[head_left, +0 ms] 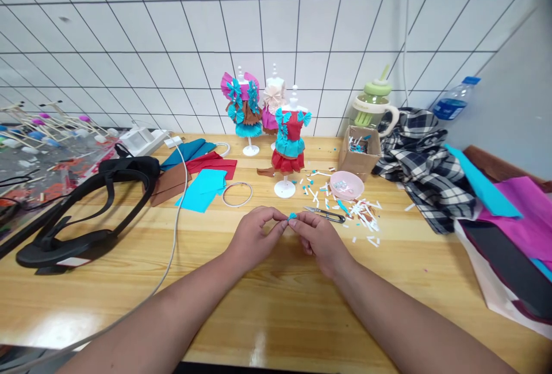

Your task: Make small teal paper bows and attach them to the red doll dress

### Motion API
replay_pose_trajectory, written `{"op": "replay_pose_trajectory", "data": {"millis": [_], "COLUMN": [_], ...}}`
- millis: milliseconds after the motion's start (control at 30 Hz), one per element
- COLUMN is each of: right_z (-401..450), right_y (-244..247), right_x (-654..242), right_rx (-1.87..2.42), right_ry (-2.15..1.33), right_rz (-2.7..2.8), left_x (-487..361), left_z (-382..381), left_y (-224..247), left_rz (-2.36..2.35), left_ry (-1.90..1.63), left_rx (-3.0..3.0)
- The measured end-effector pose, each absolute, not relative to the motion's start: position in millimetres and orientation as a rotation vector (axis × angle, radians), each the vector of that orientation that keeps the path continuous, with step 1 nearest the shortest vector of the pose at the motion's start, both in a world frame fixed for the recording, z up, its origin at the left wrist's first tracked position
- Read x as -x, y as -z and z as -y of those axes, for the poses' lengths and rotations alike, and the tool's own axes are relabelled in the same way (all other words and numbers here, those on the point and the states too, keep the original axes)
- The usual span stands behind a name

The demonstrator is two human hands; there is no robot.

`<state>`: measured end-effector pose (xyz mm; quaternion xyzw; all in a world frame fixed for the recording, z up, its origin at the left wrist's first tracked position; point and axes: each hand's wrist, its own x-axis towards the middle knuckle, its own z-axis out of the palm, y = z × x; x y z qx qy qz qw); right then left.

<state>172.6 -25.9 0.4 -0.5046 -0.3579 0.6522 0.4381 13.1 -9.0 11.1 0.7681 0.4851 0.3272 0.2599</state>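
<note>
Between the fingertips of both hands is a small gathered piece of turquoise crepe paper (292, 216). My left hand (259, 233) pinches it from the left, and my right hand (318, 237) from the right; the fingers hide most of it. Just beyond my right hand lies a pair of thread snips (330, 214). Farther back stands a small dress form (290, 139) in a red and turquoise paper dress with turquoise bows. Two more dressed forms stand behind it, one in magenta, turquoise and brown (244, 103), the other in cream and magenta (273, 96).
White and turquoise scraps (364, 213) surround a pink dish (347, 186). A cardboard box (359, 152), lidded cup (373, 103) and plaid cloth (409, 161) sit right. Folded turquoise paper (202, 191), a tape ring (237, 194), a white cable (176, 230) and a black headset (125, 227) lie left.
</note>
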Motion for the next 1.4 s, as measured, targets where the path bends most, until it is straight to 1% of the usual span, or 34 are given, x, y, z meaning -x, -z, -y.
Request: {"op": "replay_pose_trajectory", "data": {"millis": [200,400,533,700,833,1200,1400], "right_z": [28,30,27,27,29,33,32], "right_y": [-1,-3,-2,-9,-12,-15,-12], "right_x": [-172,-174,-177,-181,-180,-175,-174], "right_rx": [1.230,1.177,1.172,1.147,1.133,1.083,1.073], "right_ry": [-1.496,-1.613,-1.636,-1.755,-1.839,-1.914,-1.903], "right_rz": [0.959,0.860,0.841,0.842,0.803,0.857,0.885], "left_x": [-12,-11,-10,-12,-11,-10,-11], "left_z": [6,3,1,3,4,4,9], "left_y": [-13,-12,-10,-12,-15,-17,-17], "left_rz": [-1.284,-1.245,-1.210,-1.202,-1.281,-1.365,-1.328], "left_ry": [-0.863,-0.951,-0.941,-0.929,-0.906,-0.810,-0.880], "left_rx": [-2.055,-1.802,-1.692,-1.742,-1.874,-2.197,-2.144]}}
